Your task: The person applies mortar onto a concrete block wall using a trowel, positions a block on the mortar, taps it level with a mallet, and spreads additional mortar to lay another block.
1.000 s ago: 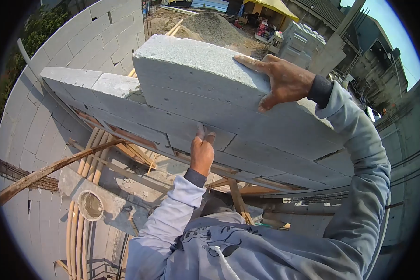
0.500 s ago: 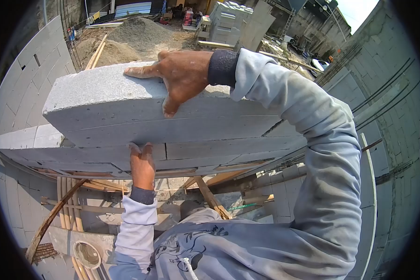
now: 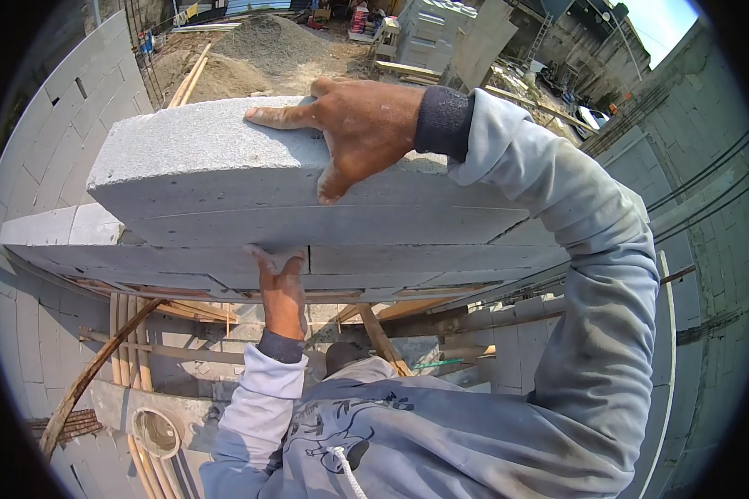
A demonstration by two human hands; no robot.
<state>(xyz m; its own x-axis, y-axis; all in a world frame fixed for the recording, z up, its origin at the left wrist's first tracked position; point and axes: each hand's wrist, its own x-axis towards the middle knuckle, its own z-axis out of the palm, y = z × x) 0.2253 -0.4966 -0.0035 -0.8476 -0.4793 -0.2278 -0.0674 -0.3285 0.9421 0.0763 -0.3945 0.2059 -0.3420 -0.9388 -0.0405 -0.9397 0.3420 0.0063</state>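
Observation:
A light grey aerated concrete block (image 3: 216, 195) lies on top of a wall of similar blocks (image 3: 391, 259), its left end standing slightly higher than the course beside it. My right hand (image 3: 354, 129) grips it from above, the index finger stretched along the top and the thumb on the near face. Its other fingertips are hidden behind the far edge. Lower down, my left hand (image 3: 281, 291) touches the near face of the wall at the joint under the block. Its thumb and fingers are apart, with nothing held between them.
Below the wall are wooden props (image 3: 379, 341), bamboo poles (image 3: 133, 341) and a round pipe opening (image 3: 156, 432). Beyond stand a gravel heap (image 3: 275, 41) and stacked blocks (image 3: 433, 33). Block walls rise at left (image 3: 75, 108) and right (image 3: 699, 166).
The view has shifted, so the block, wall and both hands appear a little further right and higher. Both hands keep nearly the same places on the block and wall.

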